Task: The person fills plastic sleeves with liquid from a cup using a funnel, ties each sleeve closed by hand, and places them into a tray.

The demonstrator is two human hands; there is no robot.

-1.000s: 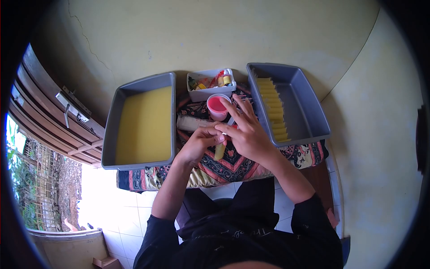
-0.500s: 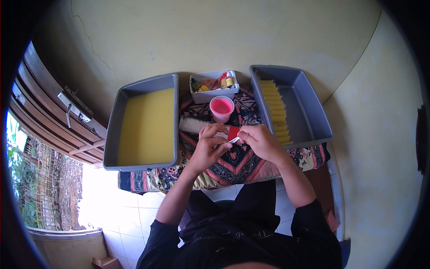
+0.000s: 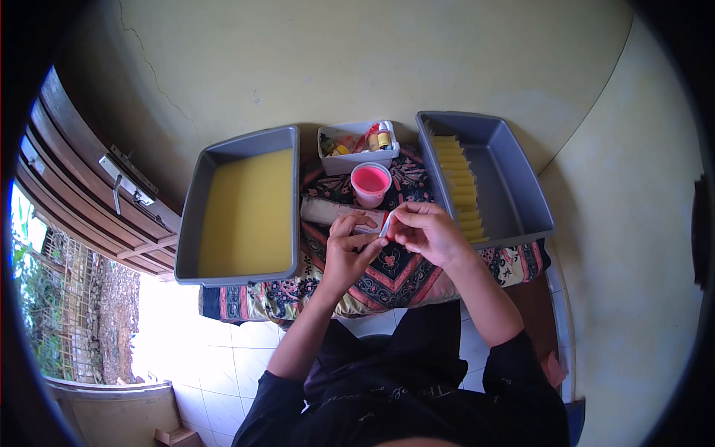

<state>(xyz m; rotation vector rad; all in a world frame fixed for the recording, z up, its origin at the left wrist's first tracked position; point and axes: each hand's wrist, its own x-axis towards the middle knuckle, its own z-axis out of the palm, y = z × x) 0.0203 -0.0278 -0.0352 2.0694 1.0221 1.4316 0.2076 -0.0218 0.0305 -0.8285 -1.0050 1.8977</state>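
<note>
My left hand (image 3: 350,249) is closed, pinching the lower end of a small white strip (image 3: 386,223) between thumb and finger. My right hand (image 3: 428,232) is closed at the strip's upper end, its fingertips beside the left ones. Something red shows by the fingers; its shape is partly hidden. Behind my left hand lies a long pale packet (image 3: 320,211) on the patterned cloth (image 3: 391,279). Just beyond the hands stands a white cup (image 3: 371,186) with a pink inside.
A grey tray (image 3: 296,223) with a yellow sheet or liquid stands at the left. Another grey tray (image 3: 521,175) holds a row of yellow rolled pieces at the right. A white box (image 3: 357,158) with small bottles is at the back, by the wall.
The white strip has turned more upright between my hands. My right hand has shifted slightly, its fingers now higher along the strip.
</note>
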